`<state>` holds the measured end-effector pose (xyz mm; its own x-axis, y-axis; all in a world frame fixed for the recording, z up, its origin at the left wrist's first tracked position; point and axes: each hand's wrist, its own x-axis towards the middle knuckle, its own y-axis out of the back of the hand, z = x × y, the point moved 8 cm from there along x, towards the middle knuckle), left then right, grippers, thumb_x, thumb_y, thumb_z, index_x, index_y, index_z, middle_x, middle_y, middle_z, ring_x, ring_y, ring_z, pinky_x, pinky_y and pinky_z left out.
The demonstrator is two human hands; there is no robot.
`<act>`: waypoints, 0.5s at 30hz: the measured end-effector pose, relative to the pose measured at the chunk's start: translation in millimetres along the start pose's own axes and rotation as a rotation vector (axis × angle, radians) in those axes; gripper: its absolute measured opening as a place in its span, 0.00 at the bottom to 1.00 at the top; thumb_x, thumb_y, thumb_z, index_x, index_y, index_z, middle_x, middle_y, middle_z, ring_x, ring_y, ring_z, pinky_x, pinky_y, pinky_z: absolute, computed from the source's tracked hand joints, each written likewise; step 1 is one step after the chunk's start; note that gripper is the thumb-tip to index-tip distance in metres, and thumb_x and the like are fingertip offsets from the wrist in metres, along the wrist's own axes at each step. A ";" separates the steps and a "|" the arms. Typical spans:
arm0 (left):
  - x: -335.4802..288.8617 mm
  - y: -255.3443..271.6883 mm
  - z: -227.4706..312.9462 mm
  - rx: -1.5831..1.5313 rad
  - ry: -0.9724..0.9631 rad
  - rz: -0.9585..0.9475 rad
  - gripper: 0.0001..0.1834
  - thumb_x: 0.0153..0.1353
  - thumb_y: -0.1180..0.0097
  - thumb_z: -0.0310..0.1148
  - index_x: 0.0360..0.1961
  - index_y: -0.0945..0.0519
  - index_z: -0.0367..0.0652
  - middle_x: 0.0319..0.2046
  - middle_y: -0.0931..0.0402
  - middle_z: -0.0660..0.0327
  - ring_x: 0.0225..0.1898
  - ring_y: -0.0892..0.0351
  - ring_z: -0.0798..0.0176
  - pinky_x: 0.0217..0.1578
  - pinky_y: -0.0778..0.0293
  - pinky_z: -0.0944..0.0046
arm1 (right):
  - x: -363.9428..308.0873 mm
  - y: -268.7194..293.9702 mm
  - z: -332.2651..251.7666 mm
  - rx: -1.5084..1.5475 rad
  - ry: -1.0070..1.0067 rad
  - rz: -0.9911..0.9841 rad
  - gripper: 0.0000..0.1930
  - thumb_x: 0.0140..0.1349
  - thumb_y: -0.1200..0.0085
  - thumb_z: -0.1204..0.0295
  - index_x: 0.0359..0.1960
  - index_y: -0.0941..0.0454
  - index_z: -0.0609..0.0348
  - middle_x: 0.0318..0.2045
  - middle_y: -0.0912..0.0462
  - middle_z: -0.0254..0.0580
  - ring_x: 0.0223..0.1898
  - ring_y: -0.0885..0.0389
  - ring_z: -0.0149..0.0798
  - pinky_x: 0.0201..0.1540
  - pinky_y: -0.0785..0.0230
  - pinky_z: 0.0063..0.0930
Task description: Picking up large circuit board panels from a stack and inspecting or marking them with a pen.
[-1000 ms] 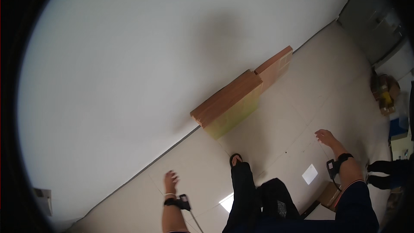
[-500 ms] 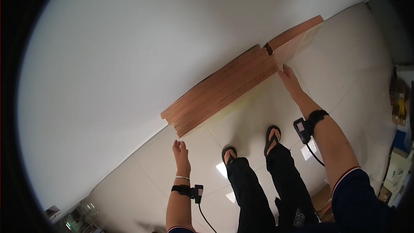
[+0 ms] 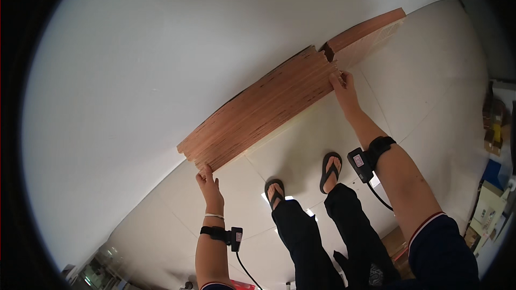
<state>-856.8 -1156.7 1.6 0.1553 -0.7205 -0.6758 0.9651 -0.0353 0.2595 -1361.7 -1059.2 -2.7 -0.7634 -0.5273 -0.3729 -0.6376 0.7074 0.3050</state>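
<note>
A thick stack of flat brown sheets (image 3: 258, 110), which look like flattened cardboard, stands on edge against the white wall with its layered upper edges toward me. My right hand (image 3: 344, 88) is closed at the near right corner, the thumb over the edge and the fingers at the end. At the near left corner is my left hand (image 3: 210, 185), its bent fingers against the sheet ends and its thumb on the near side. How many sheets either hand holds is hidden.
A thinner stack of similar sheets (image 3: 365, 32) leans on the wall (image 3: 134, 75) just beyond the right end. My sandalled feet (image 3: 330, 172) stand on the pale tiled floor (image 3: 408, 86). Boxes (image 3: 486, 209) line the right side. Cabled black devices are strapped to both forearms.
My left hand has come up to the stack's left corner from just below it. My right hand has shifted left onto the right corner. The whole view has moved slightly.
</note>
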 end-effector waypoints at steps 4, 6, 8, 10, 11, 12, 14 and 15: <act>-11.4 -5.0 -4.0 -0.014 -0.002 0.009 0.27 0.58 0.49 0.55 0.47 0.40 0.48 0.51 0.41 0.61 0.59 0.46 0.58 0.58 0.48 0.49 | -1.9 1.7 7.6 0.065 -0.032 0.025 0.27 0.61 0.50 0.54 0.54 0.39 0.59 0.51 0.33 0.41 0.54 0.37 0.34 0.57 0.46 0.26; -15.7 -8.9 -9.4 -0.001 0.028 -0.024 0.25 0.59 0.49 0.55 0.47 0.39 0.50 0.51 0.41 0.62 0.59 0.47 0.59 0.58 0.48 0.47 | -0.8 8.8 17.2 0.056 -0.005 0.033 0.26 0.62 0.50 0.55 0.54 0.39 0.58 0.50 0.33 0.40 0.54 0.37 0.33 0.57 0.46 0.25; -23.8 -9.3 -11.5 -0.006 0.065 -0.020 0.25 0.59 0.50 0.54 0.47 0.39 0.50 0.50 0.39 0.62 0.58 0.44 0.61 0.57 0.46 0.46 | -4.6 18.2 23.4 0.046 0.018 0.037 0.25 0.62 0.49 0.56 0.54 0.39 0.58 0.50 0.33 0.39 0.53 0.36 0.32 0.57 0.47 0.25; -29.8 -8.6 -18.4 -0.010 0.106 -0.014 0.24 0.60 0.50 0.53 0.48 0.39 0.50 0.50 0.38 0.63 0.57 0.41 0.63 0.56 0.43 0.45 | -13.4 26.7 28.8 0.138 0.015 0.005 0.25 0.60 0.48 0.57 0.52 0.36 0.59 0.48 0.32 0.39 0.50 0.34 0.33 0.53 0.43 0.27; -30.4 -7.4 -22.1 -0.114 0.151 -0.075 0.26 0.60 0.51 0.54 0.49 0.39 0.48 0.50 0.38 0.60 0.56 0.40 0.60 0.56 0.41 0.46 | -19.7 29.4 26.0 0.141 0.015 0.003 0.25 0.60 0.48 0.57 0.52 0.36 0.59 0.48 0.32 0.39 0.50 0.34 0.33 0.53 0.43 0.27; -29.0 -3.8 -28.4 -0.216 0.195 -0.134 0.28 0.60 0.51 0.55 0.50 0.40 0.45 0.51 0.39 0.58 0.56 0.38 0.56 0.56 0.38 0.47 | -26.6 28.4 28.2 0.153 -0.032 -0.035 0.23 0.60 0.48 0.57 0.51 0.35 0.59 0.47 0.31 0.38 0.49 0.34 0.33 0.53 0.43 0.26; -19.0 19.1 -40.7 -0.437 0.272 -0.124 0.31 0.59 0.52 0.56 0.50 0.41 0.41 0.52 0.40 0.55 0.56 0.38 0.53 0.55 0.36 0.48 | -29.3 36.6 27.3 0.171 -0.074 -0.073 0.21 0.61 0.49 0.58 0.49 0.33 0.59 0.47 0.30 0.37 0.49 0.34 0.33 0.53 0.43 0.25; -20.3 11.7 -45.0 -0.661 0.366 -0.121 0.34 0.59 0.52 0.57 0.51 0.42 0.37 0.54 0.41 0.52 0.56 0.37 0.50 0.55 0.34 0.50 | -27.2 45.5 36.0 0.111 -0.145 -0.148 0.21 0.61 0.50 0.57 0.49 0.33 0.59 0.46 0.30 0.37 0.50 0.34 0.31 0.53 0.42 0.26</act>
<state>-839.2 -1111.3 -12.7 -0.0112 -0.4586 -0.8886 0.8873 0.4052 -0.2203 -1366.3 -995.8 -10.3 -0.6348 -0.5613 -0.5310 -0.7199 0.6793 0.1426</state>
